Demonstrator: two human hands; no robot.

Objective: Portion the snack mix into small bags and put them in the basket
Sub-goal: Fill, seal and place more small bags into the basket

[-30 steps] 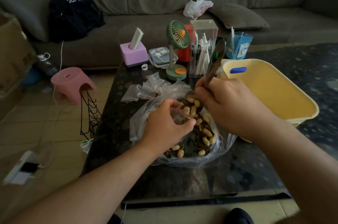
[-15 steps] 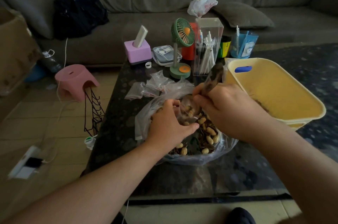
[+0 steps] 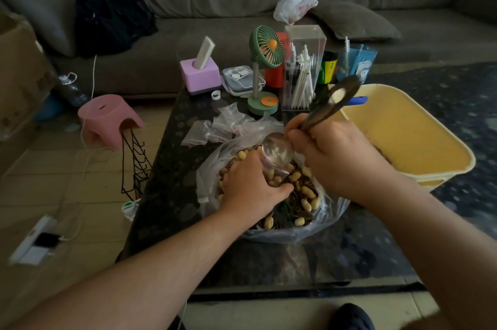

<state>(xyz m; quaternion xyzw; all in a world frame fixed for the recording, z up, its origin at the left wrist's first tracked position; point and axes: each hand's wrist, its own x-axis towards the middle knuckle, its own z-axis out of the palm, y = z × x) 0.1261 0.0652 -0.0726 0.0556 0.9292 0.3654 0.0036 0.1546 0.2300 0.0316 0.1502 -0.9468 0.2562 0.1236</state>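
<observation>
The left hand (image 3: 251, 185) pinches a small bag (image 3: 271, 168) open over the big bag of mix (image 3: 306, 192) on the desk (image 3: 166, 189), fingers curled on its mouth. The right hand (image 3: 336, 157) grips a spoon (image 3: 278, 150), fingers clenched round the handle, its bowl tipped at the small bag's mouth and looking empty. So this portion seems to be partly filled, not yet sealed. Spare small bags (image 3: 215, 127) lie flat beyond the mix, unfilled. The basket (image 3: 454, 149) stands just right of the mix; something dark shows at its inner edge, but I cannot tell whether it is a filled bag. Most of the mix appears left to portion.

Against the frame a second ago, the spoon's bowl has come up out of the nuts and now shows bare metal, and the handle leans further right, toward the basket.
</observation>
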